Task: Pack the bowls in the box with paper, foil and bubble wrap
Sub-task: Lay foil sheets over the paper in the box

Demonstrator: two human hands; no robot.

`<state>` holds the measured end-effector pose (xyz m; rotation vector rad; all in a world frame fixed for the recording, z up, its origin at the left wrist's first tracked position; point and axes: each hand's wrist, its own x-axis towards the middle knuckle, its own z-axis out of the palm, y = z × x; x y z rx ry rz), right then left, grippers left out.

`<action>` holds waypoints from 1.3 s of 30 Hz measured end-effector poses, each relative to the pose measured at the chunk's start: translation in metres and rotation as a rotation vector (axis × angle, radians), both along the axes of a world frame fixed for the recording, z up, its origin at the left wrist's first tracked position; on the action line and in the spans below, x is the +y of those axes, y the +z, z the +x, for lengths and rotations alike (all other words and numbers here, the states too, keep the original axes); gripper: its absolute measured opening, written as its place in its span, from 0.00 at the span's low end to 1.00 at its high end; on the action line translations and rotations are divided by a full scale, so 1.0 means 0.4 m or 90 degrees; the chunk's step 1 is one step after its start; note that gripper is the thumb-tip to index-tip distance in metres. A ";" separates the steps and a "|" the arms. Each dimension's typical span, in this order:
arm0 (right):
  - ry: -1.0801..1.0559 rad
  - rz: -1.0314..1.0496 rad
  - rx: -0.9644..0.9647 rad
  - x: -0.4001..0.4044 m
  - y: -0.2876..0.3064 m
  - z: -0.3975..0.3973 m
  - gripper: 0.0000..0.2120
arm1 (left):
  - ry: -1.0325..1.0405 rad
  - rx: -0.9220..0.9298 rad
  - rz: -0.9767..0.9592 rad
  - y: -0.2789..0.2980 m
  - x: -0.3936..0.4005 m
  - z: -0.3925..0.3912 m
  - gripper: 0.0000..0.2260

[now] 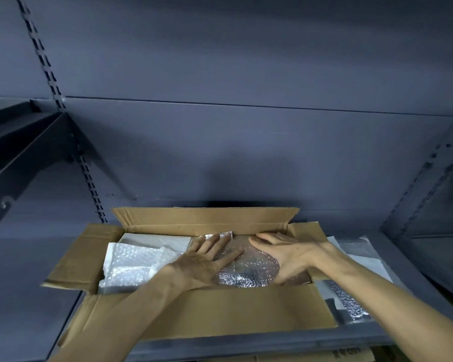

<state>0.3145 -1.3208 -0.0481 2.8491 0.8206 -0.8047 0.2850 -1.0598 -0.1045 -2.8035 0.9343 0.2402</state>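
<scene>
An open cardboard box (215,314) sits on a grey shelf with its flaps folded out. In its right half lies a silver foil sheet (249,270), domed over something hidden beneath. My left hand (207,259) lies flat on the foil's left side, fingers spread. My right hand (285,254) presses flat on the foil's right side, fingers pointing left. The left half of the box holds bubble wrap (131,262) over white paper (152,241). No bowl shows.
More foil (348,301) and white paper sheets (369,262) lie on the shelf (32,283) right of the box. A dark shelf bracket (24,158) juts out at upper left. Slotted uprights stand at both sides, and the back wall is close behind the box.
</scene>
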 end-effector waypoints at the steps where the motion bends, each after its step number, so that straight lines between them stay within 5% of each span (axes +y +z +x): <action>1: -0.008 0.041 0.008 -0.004 0.005 -0.005 0.58 | 0.005 -0.003 -0.014 0.000 0.000 -0.003 0.38; 5: -0.093 0.193 -0.001 0.006 -0.001 -0.046 0.48 | 0.013 -0.005 -0.104 0.012 -0.001 -0.010 0.38; 8: -0.077 0.180 -0.120 0.027 -0.051 -0.078 0.41 | 0.014 -0.091 -0.160 0.022 -0.006 -0.019 0.34; 12: -0.080 0.182 -0.090 0.024 -0.056 -0.084 0.37 | 0.024 -0.109 -0.186 0.018 -0.004 -0.020 0.38; 18: 0.020 0.090 -0.104 -0.022 0.028 -0.060 0.54 | 0.051 -0.102 -0.162 0.008 -0.002 -0.007 0.53; 23: 0.010 -0.109 -0.057 -0.022 0.056 -0.012 0.62 | 0.030 -0.067 -0.087 0.001 -0.001 0.016 0.48; 33: -0.043 -0.212 0.014 0.034 0.054 -0.007 0.60 | 0.060 -0.043 -0.039 0.013 -0.036 0.017 0.44; 39: -0.063 -0.026 0.013 0.006 0.077 -0.031 0.57 | 0.026 -0.031 -0.151 0.049 -0.003 0.003 0.42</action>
